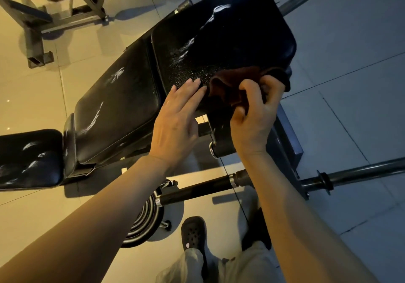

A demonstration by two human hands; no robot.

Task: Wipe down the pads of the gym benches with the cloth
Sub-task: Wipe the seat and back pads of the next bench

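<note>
A black gym bench runs from lower left to upper right. Its large back pad [230, 34] shines with fine droplets near the front edge. A middle pad [116, 111] and a small end pad [28, 157] lie further left. A dark red-brown cloth [230, 85] lies bunched on the near edge of the large pad. My right hand [254, 116] grips the cloth with curled fingers. My left hand [177, 120] lies flat with straight fingers, their tips touching the wet pad just left of the cloth.
A barbell bar [355, 173] crosses the floor below the bench, with a stack of weight plates [142, 219] at its left. A metal rack frame [72, 19] stands at the upper left. My shoe [194, 232] and trouser legs are at the bottom.
</note>
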